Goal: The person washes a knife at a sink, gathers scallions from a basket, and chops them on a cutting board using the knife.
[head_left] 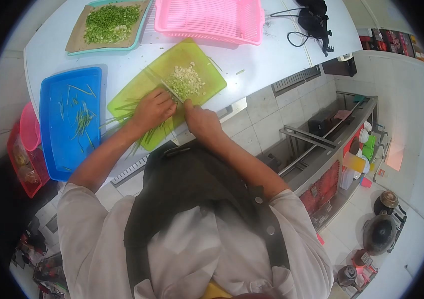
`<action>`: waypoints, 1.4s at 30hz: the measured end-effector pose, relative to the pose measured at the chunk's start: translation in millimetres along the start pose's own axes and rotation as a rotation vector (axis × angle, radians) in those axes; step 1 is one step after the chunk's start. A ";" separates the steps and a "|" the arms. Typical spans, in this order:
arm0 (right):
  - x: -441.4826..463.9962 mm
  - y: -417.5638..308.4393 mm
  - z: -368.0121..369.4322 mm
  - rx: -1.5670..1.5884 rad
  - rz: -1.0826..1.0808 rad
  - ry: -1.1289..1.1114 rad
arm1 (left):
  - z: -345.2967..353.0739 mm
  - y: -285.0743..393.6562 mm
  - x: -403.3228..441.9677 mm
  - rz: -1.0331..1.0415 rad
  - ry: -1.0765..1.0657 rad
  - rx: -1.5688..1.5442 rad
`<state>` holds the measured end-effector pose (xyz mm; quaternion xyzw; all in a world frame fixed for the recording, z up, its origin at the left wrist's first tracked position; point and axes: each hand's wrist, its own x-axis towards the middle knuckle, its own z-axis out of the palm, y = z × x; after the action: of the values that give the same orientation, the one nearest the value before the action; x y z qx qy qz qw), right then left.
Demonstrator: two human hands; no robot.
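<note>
On the table lies a green cutting board (192, 52), set at an angle. My left hand (154, 107) is closed over a bunch of green onions (127, 107), whose long green ends stick out to the left over the board's edge. In my right hand (202, 120) is the handle of a knife (173, 91); its blade points up and left, close beside my left fingertips. Just past the blade sits a pile of chopped green onion (186, 79), pale with some light green. The knife's handle is mostly hidden by my right fingers.
To the left stands a blue tray (52, 144) with scattered green stalks. A teal tray (140, 42) of chopped greens (112, 22) and a pink basket (209, 35) are at the back. A black strapped object (314, 22) lies at the right.
</note>
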<state>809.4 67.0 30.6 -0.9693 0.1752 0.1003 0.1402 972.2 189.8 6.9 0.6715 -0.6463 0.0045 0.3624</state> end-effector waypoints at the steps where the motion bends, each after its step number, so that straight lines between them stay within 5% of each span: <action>1: -2.0 -0.6 -3.8 0.021 -0.005 0.001 | 1.3 0.0 -0.6 0.005 0.000 0.000; 12: -39.2 -13.0 -56.6 0.030 -0.014 -0.020 | -4.7 3.9 3.6 -0.009 -0.037 0.001; 27: 1.0 -1.5 -5.9 0.067 -0.023 0.058 | 1.1 0.5 2.4 -0.008 0.006 0.044; 30: -16.2 -8.5 -43.1 0.125 0.038 -0.135 | -0.4 1.5 -0.1 -0.016 -0.018 0.033; 36: -34.9 -9.2 -57.1 0.123 0.071 -0.181 | 2.7 -1.1 -1.5 -0.010 0.015 0.015; 42: -10.6 -0.8 5.8 0.023 0.025 0.040 | 2.0 -0.4 -2.0 -0.021 0.027 0.008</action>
<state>799.2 72.8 28.0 -0.9672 0.1914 0.0804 0.1465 971.2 190.6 4.3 0.6795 -0.6344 0.0122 0.3684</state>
